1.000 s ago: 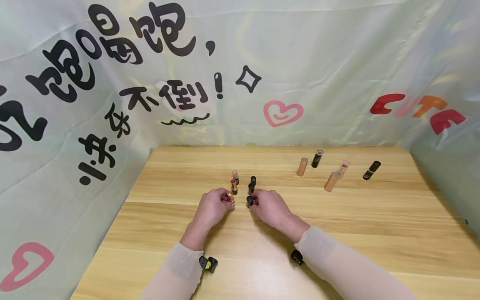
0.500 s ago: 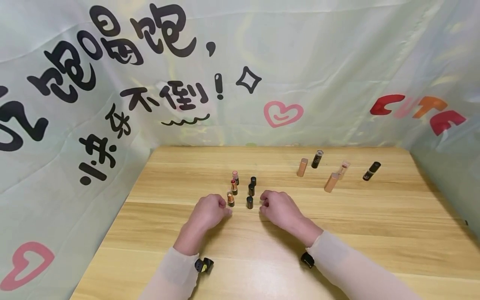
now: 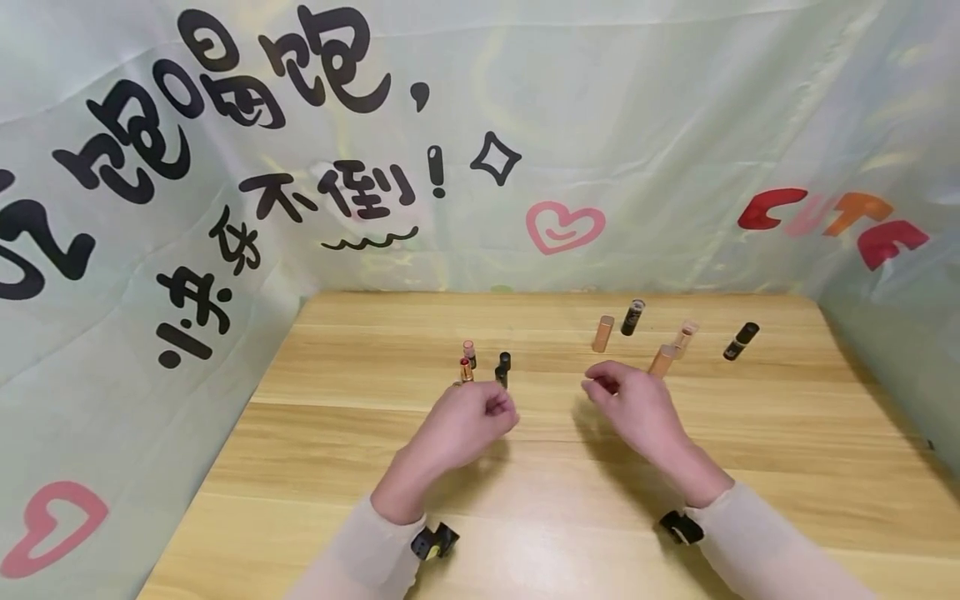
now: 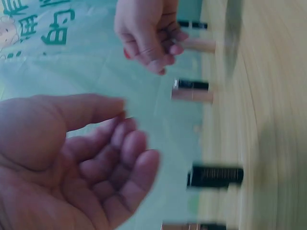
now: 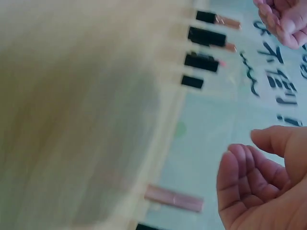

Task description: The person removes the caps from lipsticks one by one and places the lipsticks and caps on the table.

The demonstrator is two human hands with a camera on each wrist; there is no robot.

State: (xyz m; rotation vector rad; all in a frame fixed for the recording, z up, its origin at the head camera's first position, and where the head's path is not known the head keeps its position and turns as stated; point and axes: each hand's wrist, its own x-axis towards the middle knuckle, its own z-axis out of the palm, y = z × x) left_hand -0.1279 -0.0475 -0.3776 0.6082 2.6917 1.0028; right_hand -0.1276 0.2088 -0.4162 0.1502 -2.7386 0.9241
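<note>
My left hand [image 3: 465,425] hovers over the near end of two short rows, fingers loosely curled and holding nothing. Behind it stand uncapped lipsticks, one with a pink tip [image 3: 469,352] and one with a red tip [image 3: 467,370]. To their right are black caps [image 3: 505,361]; the left hand hides the nearest lipstick and cap in the head view. My right hand [image 3: 641,412] is in the air, fingers loosely bent and nothing in them. Just beyond it stands a rose-gold lipstick tube [image 3: 662,360], partly covered by the hand.
Farther right on the wooden table [image 3: 555,517] stand another rose-gold tube [image 3: 603,333], a black tube [image 3: 632,317], a clear-capped lipstick [image 3: 686,335] and a black lipstick [image 3: 741,342]. A printed cloth [image 3: 637,125] hangs around the back and sides.
Both hands have let go of the nearest lipstick and cap, which stayed standing. The right hand has moved right toward the standing tubes; the left has shifted right, over the near end of the rows.
</note>
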